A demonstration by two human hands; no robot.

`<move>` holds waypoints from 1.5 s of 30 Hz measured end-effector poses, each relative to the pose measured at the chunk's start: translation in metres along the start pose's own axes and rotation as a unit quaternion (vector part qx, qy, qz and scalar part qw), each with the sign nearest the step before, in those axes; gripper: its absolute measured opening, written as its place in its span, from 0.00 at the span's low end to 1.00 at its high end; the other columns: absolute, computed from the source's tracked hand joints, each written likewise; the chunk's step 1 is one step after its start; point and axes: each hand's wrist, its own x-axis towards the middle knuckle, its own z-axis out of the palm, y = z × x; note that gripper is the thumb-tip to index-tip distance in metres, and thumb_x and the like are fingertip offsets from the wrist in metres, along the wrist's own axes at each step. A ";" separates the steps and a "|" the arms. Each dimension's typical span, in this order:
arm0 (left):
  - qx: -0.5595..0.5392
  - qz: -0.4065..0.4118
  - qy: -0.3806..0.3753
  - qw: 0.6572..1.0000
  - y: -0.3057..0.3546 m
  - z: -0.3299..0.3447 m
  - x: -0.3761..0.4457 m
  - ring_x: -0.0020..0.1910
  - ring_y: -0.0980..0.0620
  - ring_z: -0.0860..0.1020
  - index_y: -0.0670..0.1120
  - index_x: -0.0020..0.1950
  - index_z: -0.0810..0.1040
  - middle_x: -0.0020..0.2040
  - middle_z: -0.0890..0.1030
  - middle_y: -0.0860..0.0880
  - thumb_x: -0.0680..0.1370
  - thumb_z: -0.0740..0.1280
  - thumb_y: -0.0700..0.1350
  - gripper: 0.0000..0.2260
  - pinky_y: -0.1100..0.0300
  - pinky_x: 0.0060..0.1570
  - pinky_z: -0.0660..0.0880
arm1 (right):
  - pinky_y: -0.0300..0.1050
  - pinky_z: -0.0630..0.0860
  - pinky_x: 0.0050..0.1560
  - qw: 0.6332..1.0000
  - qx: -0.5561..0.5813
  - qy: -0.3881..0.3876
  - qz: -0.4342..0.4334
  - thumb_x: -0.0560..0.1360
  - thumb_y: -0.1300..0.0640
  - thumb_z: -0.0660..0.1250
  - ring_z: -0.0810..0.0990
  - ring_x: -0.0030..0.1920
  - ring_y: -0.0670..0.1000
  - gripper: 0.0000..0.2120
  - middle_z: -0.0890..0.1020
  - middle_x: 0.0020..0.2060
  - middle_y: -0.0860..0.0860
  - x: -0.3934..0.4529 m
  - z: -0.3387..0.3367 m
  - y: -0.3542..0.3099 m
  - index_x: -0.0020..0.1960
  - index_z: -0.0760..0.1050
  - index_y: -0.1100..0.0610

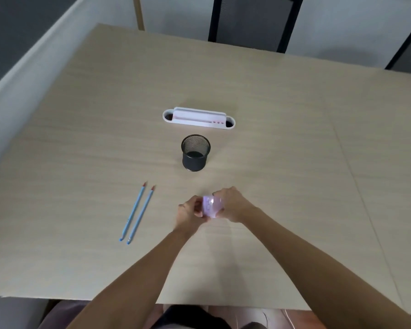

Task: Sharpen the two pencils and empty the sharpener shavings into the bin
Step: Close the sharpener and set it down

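Note:
A pale purple sharpener (212,206) is held between both hands just above the table, below the bin. My left hand (190,213) grips its left side and my right hand (233,204) grips its right side. Two blue pencils (138,212) with reddish tips lie side by side on the table to the left, tips pointing away from me. A black mesh cup, the bin (196,153), stands upright in the middle of the table, beyond my hands. Its inside looks dark; I cannot tell what it holds.
A white oblong desk organiser (199,119) lies behind the bin. The wooden table (294,162) stretches wide on all sides. Two dark chairs (252,20) stand at the far edge, and a grey partition runs along the left.

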 end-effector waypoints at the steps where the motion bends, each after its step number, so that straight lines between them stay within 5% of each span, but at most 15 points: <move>1: 0.001 -0.007 -0.004 1.000 -0.001 0.002 -0.007 0.43 0.51 0.82 0.47 0.52 0.79 0.45 0.85 0.50 0.62 0.78 0.41 0.20 0.58 0.44 0.80 | 0.44 0.66 0.49 1.000 -0.011 0.000 -0.005 0.75 0.56 0.62 0.75 0.46 0.56 0.05 0.80 0.50 0.58 -0.003 0.002 0.000 0.47 0.72 0.57; 5: 0.041 0.013 -0.090 0.995 0.002 0.003 -0.003 0.47 0.46 0.82 0.45 0.60 0.74 0.50 0.84 0.47 0.64 0.75 0.36 0.26 0.55 0.46 0.79 | 0.41 0.62 0.43 1.000 -0.001 -0.026 0.014 0.71 0.49 0.63 0.74 0.41 0.56 0.09 0.78 0.41 0.56 -0.006 0.011 0.009 0.39 0.67 0.54; 10: 0.097 0.008 -0.019 0.995 -0.004 -0.057 0.005 0.49 0.47 0.79 0.43 0.65 0.71 0.58 0.78 0.45 0.69 0.64 0.29 0.25 0.58 0.47 0.78 | 0.39 0.61 0.41 1.000 0.014 0.002 0.002 0.71 0.62 0.65 0.76 0.45 0.59 0.09 0.78 0.41 0.55 0.004 -0.002 -0.003 0.39 0.65 0.53; 14: 0.173 -0.047 0.147 0.973 -0.028 -0.103 0.008 0.54 0.42 0.78 0.41 0.59 0.74 0.57 0.77 0.41 0.74 0.62 0.34 0.14 0.54 0.53 0.74 | 0.42 0.71 0.49 1.000 0.020 0.007 0.019 0.70 0.65 0.65 0.76 0.55 0.58 0.11 0.77 0.50 0.57 0.008 0.010 -0.002 0.51 0.68 0.57; 16: 0.201 -0.120 0.156 0.960 -0.042 -0.126 0.015 0.57 0.40 0.76 0.39 0.60 0.72 0.59 0.75 0.39 0.76 0.64 0.39 0.13 0.50 0.55 0.74 | 0.49 0.71 0.62 0.999 0.008 0.041 0.019 0.71 0.66 0.64 0.69 0.64 0.60 0.24 0.71 0.61 0.59 0.016 0.005 -0.014 0.66 0.63 0.60; 18: 0.238 -0.178 0.121 0.947 -0.051 -0.135 0.019 0.60 0.40 0.75 0.39 0.61 0.70 0.61 0.74 0.39 0.77 0.65 0.44 0.15 0.50 0.57 0.74 | 0.52 0.70 0.63 0.995 0.006 0.100 0.008 0.71 0.66 0.61 0.67 0.64 0.61 0.28 0.69 0.63 0.59 0.024 0.001 -0.033 0.69 0.61 0.60; 21: 0.261 -0.197 0.101 0.940 -0.058 -0.138 0.024 0.61 0.42 0.76 0.41 0.62 0.71 0.61 0.75 0.41 0.79 0.64 0.43 0.14 0.51 0.57 0.75 | 0.50 0.73 0.58 0.991 0.070 0.116 0.006 0.73 0.64 0.62 0.73 0.58 0.59 0.17 0.75 0.58 0.59 0.040 0.003 -0.068 0.62 0.68 0.61; 25: 0.273 -0.219 0.088 0.933 -0.066 -0.140 0.025 0.62 0.43 0.75 0.41 0.64 0.71 0.62 0.75 0.41 0.79 0.62 0.40 0.14 0.52 0.59 0.74 | 0.47 0.72 0.53 0.990 0.133 0.033 0.041 0.76 0.56 0.62 0.75 0.57 0.59 0.10 0.78 0.45 0.58 0.069 0.027 -0.107 0.46 0.73 0.63; 27: 0.256 -0.224 0.088 0.936 -0.071 -0.147 0.021 0.62 0.41 0.75 0.39 0.64 0.69 0.62 0.74 0.39 0.79 0.60 0.41 0.14 0.52 0.60 0.73 | 0.46 0.70 0.45 0.983 0.164 0.020 0.076 0.76 0.54 0.61 0.78 0.55 0.60 0.16 0.72 0.33 0.53 0.083 0.039 -0.122 0.32 0.63 0.58; 29: 0.212 -0.217 0.098 0.948 -0.074 -0.158 0.016 0.60 0.39 0.75 0.36 0.61 0.71 0.60 0.76 0.37 0.80 0.59 0.42 0.13 0.52 0.57 0.72 | 0.45 0.76 0.43 0.968 0.226 0.012 0.111 0.76 0.51 0.62 0.82 0.50 0.60 0.20 0.73 0.30 0.53 0.097 0.048 -0.136 0.29 0.60 0.55; 33: 0.122 -0.180 0.158 0.963 -0.077 -0.190 0.002 0.52 0.40 0.77 0.37 0.51 0.78 0.51 0.81 0.37 0.79 0.64 0.43 0.10 0.54 0.47 0.72 | 0.47 0.79 0.49 0.953 0.268 0.049 0.134 0.75 0.49 0.65 0.82 0.49 0.59 0.14 0.83 0.44 0.60 0.127 0.054 -0.159 0.44 0.76 0.61; 36: 0.073 -0.149 0.206 0.964 -0.075 -0.212 0.001 0.46 0.42 0.79 0.37 0.47 0.79 0.44 0.83 0.38 0.77 0.67 0.42 0.08 0.53 0.46 0.74 | 0.46 0.74 0.58 0.965 0.219 0.057 0.134 0.76 0.58 0.62 0.77 0.59 0.57 0.13 0.80 0.57 0.58 0.144 0.052 -0.169 0.58 0.73 0.63; 40: -0.011 -0.098 0.216 0.971 -0.048 -0.231 0.023 0.39 0.44 0.82 0.38 0.44 0.78 0.37 0.82 0.41 0.76 0.68 0.39 0.04 0.52 0.45 0.77 | 0.45 0.75 0.53 0.972 0.205 0.054 0.106 0.77 0.61 0.60 0.78 0.58 0.58 0.06 0.80 0.55 0.59 0.143 0.042 -0.159 0.51 0.72 0.61; 43: -0.070 -0.059 0.225 0.970 -0.016 -0.235 0.050 0.41 0.45 0.83 0.44 0.41 0.77 0.38 0.83 0.44 0.76 0.68 0.41 0.04 0.51 0.47 0.78 | 0.45 0.68 0.40 0.948 0.277 0.146 0.065 0.77 0.60 0.59 0.78 0.44 0.61 0.08 0.82 0.45 0.63 0.127 0.007 -0.132 0.41 0.73 0.62; 45: -0.105 -0.015 0.214 0.971 0.013 -0.229 0.072 0.36 0.55 0.83 0.49 0.39 0.76 0.36 0.82 0.48 0.76 0.68 0.41 0.07 0.55 0.43 0.78 | 0.40 0.58 0.32 0.908 0.313 0.273 0.049 0.75 0.60 0.63 0.74 0.33 0.58 0.11 0.82 0.34 0.59 0.112 -0.033 -0.099 0.36 0.74 0.62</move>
